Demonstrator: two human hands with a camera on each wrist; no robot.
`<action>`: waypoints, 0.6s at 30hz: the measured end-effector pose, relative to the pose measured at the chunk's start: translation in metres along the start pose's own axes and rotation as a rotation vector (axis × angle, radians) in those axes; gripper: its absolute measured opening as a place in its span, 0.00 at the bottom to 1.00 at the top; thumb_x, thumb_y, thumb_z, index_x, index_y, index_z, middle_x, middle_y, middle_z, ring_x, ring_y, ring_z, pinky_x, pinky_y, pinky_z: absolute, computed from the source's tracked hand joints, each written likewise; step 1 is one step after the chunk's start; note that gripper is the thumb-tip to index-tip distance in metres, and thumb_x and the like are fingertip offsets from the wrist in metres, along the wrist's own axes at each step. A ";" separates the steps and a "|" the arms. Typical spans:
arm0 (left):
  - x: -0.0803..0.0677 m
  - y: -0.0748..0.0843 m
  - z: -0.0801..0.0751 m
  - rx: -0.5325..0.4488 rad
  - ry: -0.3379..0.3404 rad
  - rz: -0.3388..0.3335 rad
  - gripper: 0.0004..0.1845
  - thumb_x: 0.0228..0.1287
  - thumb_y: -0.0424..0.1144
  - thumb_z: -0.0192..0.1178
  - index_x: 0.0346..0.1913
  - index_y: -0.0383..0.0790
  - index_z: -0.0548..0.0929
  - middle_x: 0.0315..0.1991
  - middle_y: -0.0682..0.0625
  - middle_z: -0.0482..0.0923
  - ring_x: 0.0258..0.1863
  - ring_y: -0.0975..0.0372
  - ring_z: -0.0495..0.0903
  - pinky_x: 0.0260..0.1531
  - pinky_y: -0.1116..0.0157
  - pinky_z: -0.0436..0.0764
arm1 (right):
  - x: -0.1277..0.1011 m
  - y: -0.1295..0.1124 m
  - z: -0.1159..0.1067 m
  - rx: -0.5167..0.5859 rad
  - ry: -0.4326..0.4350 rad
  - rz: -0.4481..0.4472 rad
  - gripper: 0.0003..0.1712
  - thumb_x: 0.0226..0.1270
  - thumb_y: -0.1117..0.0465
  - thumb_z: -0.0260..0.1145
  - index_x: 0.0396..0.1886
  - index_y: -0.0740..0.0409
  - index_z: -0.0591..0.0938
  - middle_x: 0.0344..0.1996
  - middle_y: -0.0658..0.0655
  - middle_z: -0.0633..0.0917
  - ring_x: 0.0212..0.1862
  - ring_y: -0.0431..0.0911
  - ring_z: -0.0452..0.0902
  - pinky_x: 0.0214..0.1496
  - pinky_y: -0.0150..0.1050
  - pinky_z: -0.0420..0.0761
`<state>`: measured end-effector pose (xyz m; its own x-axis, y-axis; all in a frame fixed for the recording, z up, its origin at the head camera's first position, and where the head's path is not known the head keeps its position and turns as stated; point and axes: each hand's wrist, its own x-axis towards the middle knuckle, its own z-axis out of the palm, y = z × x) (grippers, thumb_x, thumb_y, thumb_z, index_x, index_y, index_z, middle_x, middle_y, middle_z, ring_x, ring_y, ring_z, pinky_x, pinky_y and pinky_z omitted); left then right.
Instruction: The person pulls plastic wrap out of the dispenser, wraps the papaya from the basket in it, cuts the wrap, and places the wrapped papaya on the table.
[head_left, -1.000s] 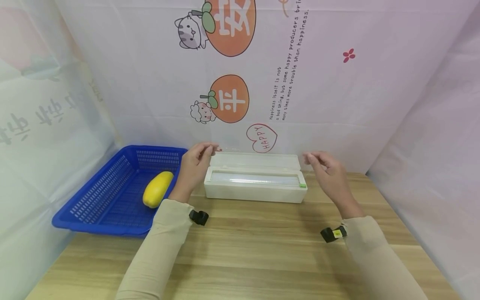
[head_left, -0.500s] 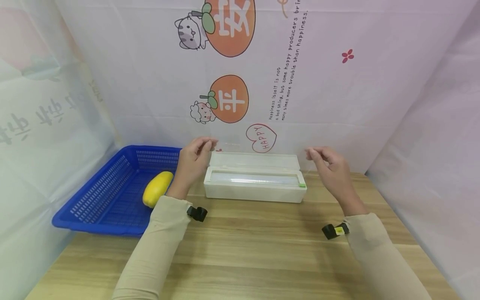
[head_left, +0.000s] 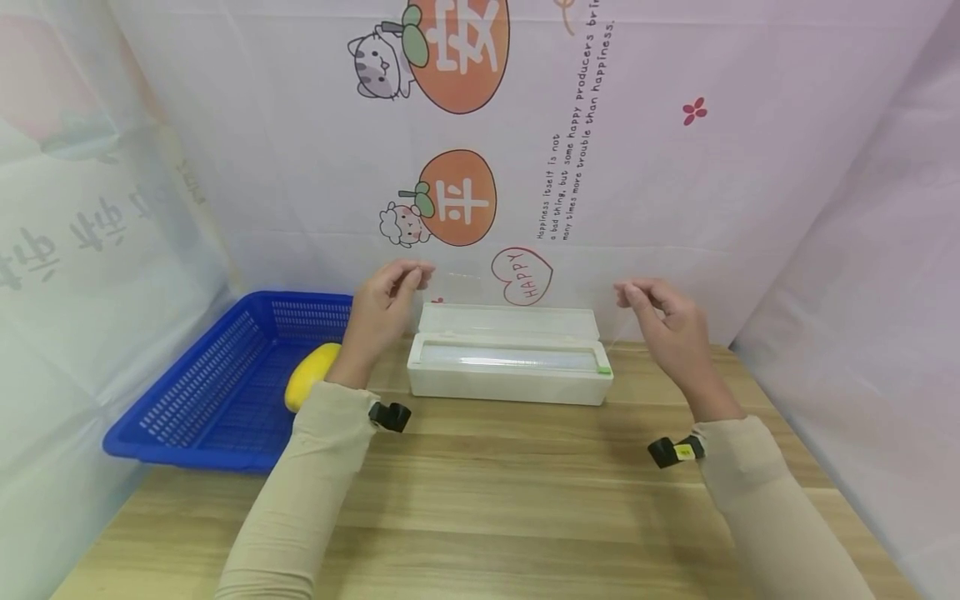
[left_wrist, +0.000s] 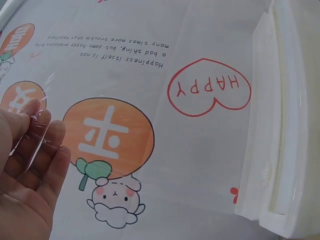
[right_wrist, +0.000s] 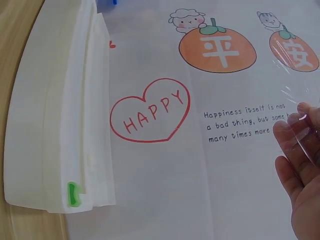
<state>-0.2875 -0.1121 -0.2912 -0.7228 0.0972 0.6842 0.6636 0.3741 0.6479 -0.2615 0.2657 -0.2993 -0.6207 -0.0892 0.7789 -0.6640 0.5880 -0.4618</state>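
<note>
While both hands, left (head_left: 378,312) and right (head_left: 667,321), pinch the transparent cling film sheet (head_left: 517,287), it stretches above the white plastic dispenser box (head_left: 510,367) on the wooden desk (head_left: 495,492).

— What's the left hand (left_wrist: 27,170) doing?
— Pinching a corner of clear cling film (left_wrist: 165,150) at its fingertips (left_wrist: 32,112).
— And to its right?
— The film stretches toward the white dispenser box (left_wrist: 280,130), its lid open, over the printed backdrop (left_wrist: 107,135).

blue basket (head_left: 202,392), yellow fruit (head_left: 309,385), white box (head_left: 510,379)
</note>
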 end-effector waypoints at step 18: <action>0.018 0.016 -0.007 -0.025 0.039 0.087 0.12 0.78 0.34 0.53 0.50 0.34 0.86 0.43 0.45 0.83 0.43 0.58 0.83 0.46 0.66 0.81 | 0.019 -0.010 -0.011 0.005 0.020 -0.054 0.12 0.78 0.64 0.58 0.46 0.66 0.86 0.37 0.57 0.87 0.43 0.32 0.79 0.49 0.24 0.76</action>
<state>-0.2890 -0.1109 -0.2661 -0.6546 0.0920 0.7503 0.7283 0.3425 0.5935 -0.2615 0.2669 -0.2752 -0.5757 -0.1045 0.8110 -0.6984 0.5787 -0.4212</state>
